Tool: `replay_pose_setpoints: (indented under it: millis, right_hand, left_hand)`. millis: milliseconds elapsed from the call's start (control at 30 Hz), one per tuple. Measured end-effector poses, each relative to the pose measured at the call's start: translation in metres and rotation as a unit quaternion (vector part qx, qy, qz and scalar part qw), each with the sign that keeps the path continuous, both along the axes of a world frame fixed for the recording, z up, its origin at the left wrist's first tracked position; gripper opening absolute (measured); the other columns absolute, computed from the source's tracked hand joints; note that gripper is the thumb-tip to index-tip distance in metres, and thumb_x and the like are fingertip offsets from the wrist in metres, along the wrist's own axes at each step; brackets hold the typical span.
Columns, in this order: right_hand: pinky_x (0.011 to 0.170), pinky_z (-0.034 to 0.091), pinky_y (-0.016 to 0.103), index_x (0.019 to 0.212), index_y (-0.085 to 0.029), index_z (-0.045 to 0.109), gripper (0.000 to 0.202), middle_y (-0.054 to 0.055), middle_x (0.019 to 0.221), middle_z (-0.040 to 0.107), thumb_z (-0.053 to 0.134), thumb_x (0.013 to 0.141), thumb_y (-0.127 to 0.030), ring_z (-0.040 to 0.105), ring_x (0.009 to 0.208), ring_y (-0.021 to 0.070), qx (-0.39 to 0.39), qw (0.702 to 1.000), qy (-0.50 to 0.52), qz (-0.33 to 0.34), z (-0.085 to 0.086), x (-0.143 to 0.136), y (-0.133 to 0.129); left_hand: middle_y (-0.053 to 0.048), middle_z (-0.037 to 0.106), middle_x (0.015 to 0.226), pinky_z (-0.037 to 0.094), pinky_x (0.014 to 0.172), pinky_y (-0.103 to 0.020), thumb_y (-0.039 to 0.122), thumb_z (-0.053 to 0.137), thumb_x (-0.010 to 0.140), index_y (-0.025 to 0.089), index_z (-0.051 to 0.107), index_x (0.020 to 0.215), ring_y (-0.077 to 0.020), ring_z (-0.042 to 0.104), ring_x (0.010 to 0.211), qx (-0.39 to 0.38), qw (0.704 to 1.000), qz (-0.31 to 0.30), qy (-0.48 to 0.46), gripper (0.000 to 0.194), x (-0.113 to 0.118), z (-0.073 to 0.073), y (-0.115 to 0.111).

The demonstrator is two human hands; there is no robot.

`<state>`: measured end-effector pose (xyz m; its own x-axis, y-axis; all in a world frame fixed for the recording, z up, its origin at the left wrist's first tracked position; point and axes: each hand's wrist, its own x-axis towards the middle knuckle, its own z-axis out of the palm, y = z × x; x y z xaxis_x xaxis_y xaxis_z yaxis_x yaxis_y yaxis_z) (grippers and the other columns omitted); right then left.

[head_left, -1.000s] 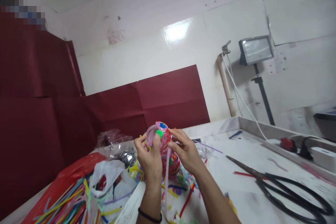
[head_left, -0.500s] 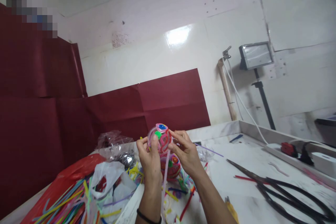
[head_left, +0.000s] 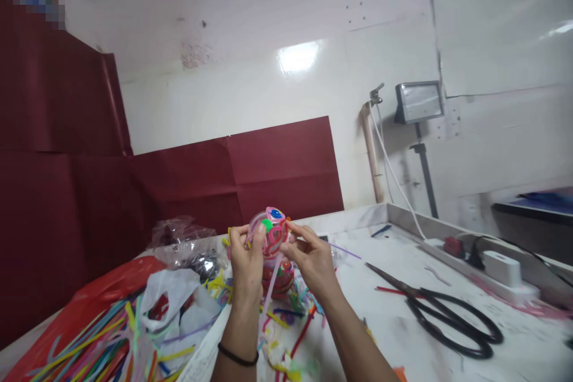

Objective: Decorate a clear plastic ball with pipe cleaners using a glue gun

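Plainly, the left hand (head_left: 248, 259) is curled around the left side of the ball (head_left: 276, 233), its thumb up against a green dot (head_left: 267, 225) on the front. The right hand (head_left: 313, 259) is partly closed on the ball's right edge, index finger above and thumb below. A pale strip (head_left: 270, 292) hangs from beside that thumb, in front of a second ball (head_left: 285, 282) just below. The held ball is raised over the table (head_left: 353, 304), a blue eye (head_left: 276, 214) near its top.

Past the left forearm lie a white bag (head_left: 172, 286), a heap of coloured stems (head_left: 89, 343) and a red bag (head_left: 114, 283). To the right, open scissors (head_left: 403, 287) lie across a red stem (head_left: 385, 290). Farther out, a maroon sheet (head_left: 286, 173) covers part of the wall (head_left: 224, 95), and a lamp (head_left: 421, 100) stands at the right.
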<state>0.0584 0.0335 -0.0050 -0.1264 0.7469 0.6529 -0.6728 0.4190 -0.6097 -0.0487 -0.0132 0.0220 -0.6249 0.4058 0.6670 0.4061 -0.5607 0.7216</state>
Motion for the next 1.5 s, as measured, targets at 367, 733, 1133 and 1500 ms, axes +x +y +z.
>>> replay_pose_setpoints:
  millis: [367,733,1133,1500]
  right_hand:
    - [0.061,0.063,0.037,0.104,-0.021,0.073,0.049,-0.003,0.076,0.052,0.083,0.059,-0.036,0.059,0.057,0.0134,-0.102,0.994,-0.008,-0.044,-0.011,0.025,-0.028]
    - [0.059,0.062,0.037,0.113,-0.018,0.069,0.059,-0.003,0.072,0.054,0.081,0.059,-0.038,0.059,0.056,0.0154,-0.185,0.982,-0.020,-0.029,-0.050,0.016,-0.046]
    - [0.059,0.054,0.033,0.105,-0.017,0.069,0.052,-0.006,0.063,0.051,0.069,0.053,-0.020,0.053,0.055,0.0149,-0.279,0.959,-0.041,-0.016,-0.094,0.011,-0.049]
    - [0.056,0.048,0.026,0.082,-0.018,0.062,0.034,-0.003,0.061,0.059,0.053,0.050,-0.011,0.055,0.055,0.0139,-0.285,0.942,-0.035,0.175,-0.088,0.025,-0.062]
  left_hand:
    - [-0.001,0.062,0.080,0.048,0.062,-0.027,0.055,0.066,0.075,0.020,0.052,0.091,-0.0168,0.062,0.070,-0.050,0.995,-0.070,0.044,0.041,0.018,-0.007,-0.001]
    - [0.000,0.061,0.083,0.049,0.072,-0.031,0.047,0.069,0.073,0.020,0.055,0.091,-0.0188,0.063,0.078,-0.113,0.989,-0.044,0.083,0.035,0.010,-0.039,-0.012]
    - [-0.005,0.069,0.097,0.049,0.085,-0.038,0.038,0.073,0.067,0.021,0.058,0.096,-0.0251,0.066,0.095,-0.163,0.970,0.029,0.177,0.037,0.018,-0.076,-0.026]
    - [-0.014,0.066,0.123,0.052,0.094,-0.043,0.033,0.077,0.067,0.021,0.058,0.110,-0.0304,0.063,0.115,-0.123,0.934,0.077,0.327,0.049,0.005,-0.101,-0.037]
